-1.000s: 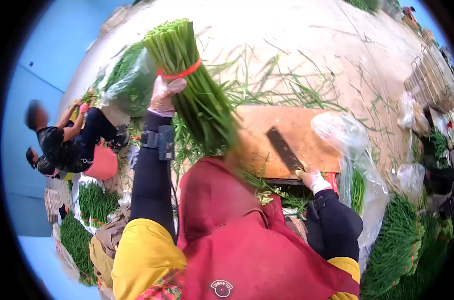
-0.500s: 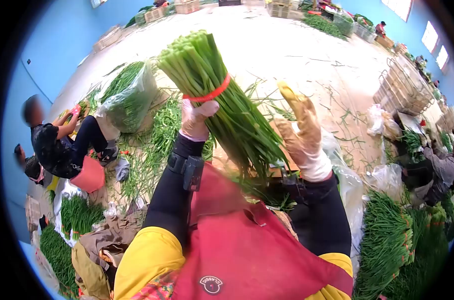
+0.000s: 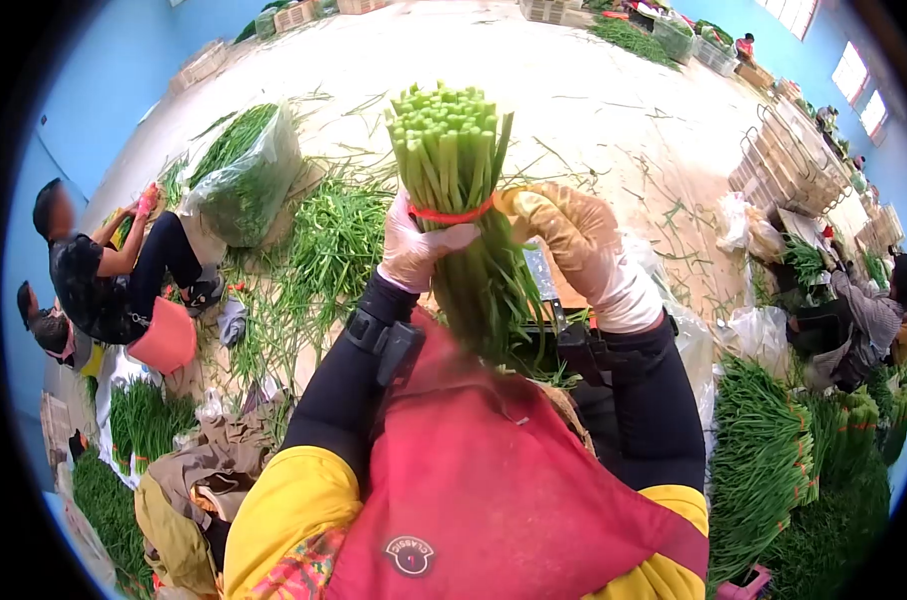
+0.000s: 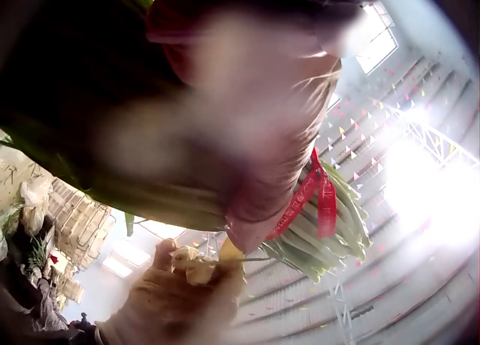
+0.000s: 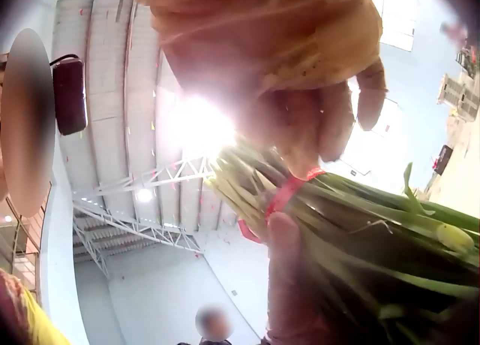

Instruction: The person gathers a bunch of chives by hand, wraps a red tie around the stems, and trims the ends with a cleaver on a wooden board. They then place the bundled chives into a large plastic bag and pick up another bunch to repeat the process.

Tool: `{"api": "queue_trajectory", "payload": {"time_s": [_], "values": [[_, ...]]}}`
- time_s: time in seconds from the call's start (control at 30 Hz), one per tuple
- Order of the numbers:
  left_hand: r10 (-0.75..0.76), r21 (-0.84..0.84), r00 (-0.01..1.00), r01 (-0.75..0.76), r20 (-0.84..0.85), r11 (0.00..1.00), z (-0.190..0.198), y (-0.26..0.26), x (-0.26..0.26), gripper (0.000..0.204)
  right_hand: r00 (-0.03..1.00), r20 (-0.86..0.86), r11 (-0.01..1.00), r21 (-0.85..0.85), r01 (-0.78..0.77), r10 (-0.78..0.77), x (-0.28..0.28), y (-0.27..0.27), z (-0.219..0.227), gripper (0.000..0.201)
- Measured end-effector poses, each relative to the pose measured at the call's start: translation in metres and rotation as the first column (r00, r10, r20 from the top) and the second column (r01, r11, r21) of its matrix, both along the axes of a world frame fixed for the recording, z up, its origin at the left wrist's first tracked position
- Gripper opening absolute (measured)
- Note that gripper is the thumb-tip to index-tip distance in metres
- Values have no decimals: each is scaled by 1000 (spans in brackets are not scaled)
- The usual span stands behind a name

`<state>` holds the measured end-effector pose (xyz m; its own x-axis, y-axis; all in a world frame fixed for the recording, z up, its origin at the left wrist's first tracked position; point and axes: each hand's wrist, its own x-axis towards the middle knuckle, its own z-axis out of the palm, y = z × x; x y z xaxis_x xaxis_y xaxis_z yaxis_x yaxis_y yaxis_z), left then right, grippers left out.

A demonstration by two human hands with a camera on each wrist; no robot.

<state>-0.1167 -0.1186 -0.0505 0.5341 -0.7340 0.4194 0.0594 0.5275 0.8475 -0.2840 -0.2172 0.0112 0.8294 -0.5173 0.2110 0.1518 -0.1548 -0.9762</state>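
Upright in front of the chest stands a bundle of chives [image 3: 454,150], pale cut ends up, with a red band [image 3: 452,215] around it. My gloved left hand [image 3: 419,245] grips it from the left just below the band, its thumb across the front. The right hand [image 3: 574,240], in a stained yellowish glove, has its fingers curled against the bundle's right side at the band. In the right wrist view those curled fingers [image 5: 334,123] come right down to the red band. A knife [image 3: 542,275] lies on the board, partly hidden behind the right hand.
Loose leaves [image 3: 339,235] litter the floor at front left, near a bagged heap of chives [image 3: 244,180]. A person [image 3: 109,260] sits at left by a pink bucket [image 3: 166,338]. Banded chives [image 3: 764,460] lie at right, below a wire-framed crate [image 3: 794,165].
The right hand has let go of the knife and come up to the bundle's right side. The left hand has brought the bundle rightward and turned it from slanted to upright.
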Motion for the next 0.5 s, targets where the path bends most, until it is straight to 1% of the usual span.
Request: {"api": "queue_trajectory", "payload": {"time_s": [0.03, 0.07, 0.1, 0.13, 0.17, 0.2, 0.23, 0.27, 0.3, 0.33, 0.37, 0.4, 0.47, 0.5], "values": [[-33, -20, 999, 32, -36, 999, 1, 1, -1, 74, 1000, -17, 987, -161, -1, -2, 3, 1, -1, 29], [-30, -20, 999, 29, -38, 999, -2, 1, -1, 74, 999, -31, 948, -319, -1, -9, 6, 2, -2, 30], [11, -40, 1000, -11, -2, 999, -6, -1, -1, 73, 1000, -2, 927, -374, 4, -5, 14, 5, -8, 28], [53, -61, 998, -51, 33, 997, -10, -4, 0, 71, 1000, -3, 927, -374, 3, -4, 15, 6, -8, 28], [53, -70, 996, -48, 66, 996, -13, -6, 1, 70, 998, -50, 923, -385, 18, -40, 14, 9, -5, 28], [57, -67, 996, -53, 65, 996, -13, -4, 1, 70, 993, -96, 918, -395, 29, -73, 15, 13, -2, 29], [100, -49, 989, -96, 105, 994, -13, -2, 0, 70, 992, -85, 917, -397, 51, -92, 20, 6, -13, 24], [141, -32, 979, -138, 145, 990, -13, 0, 0, 70, 992, -87, 918, -394, 48, -89, 19, 5, -13, 24], [135, -45, 979, -130, 151, 991, -15, 1, 1, 70, 986, -166, 976, -209, -57, 22, 17, 5, -8, 21], [136, -42, 980, -131, 149, 991, -16, 2, 3, 70, 965, -222, 989, -11, -149, 143, 13, 5, -2, 19], [118, -59, 985, -111, 128, 992, -17, 3, 4, 70, 948, -198, 965, -38, -261, 249, 3, 5, 9, 14], [100, -78, 989, -92, 108, 993, -19, 4, 5, 70, 926, -45, 924, 98, -370, 376, -2, 10, 11, 12], [114, -51, 988, -109, 104, 993, -14, 10, 2, 71, 890, -26, 890, -7, -456, 456, -19, 14, 28, 9], [127, -82, 987, -120, 96, 989, -13, 10, 3, 72, 877, -4, 867, 153, -474, 481, -30, 17, 28, 11]]}}
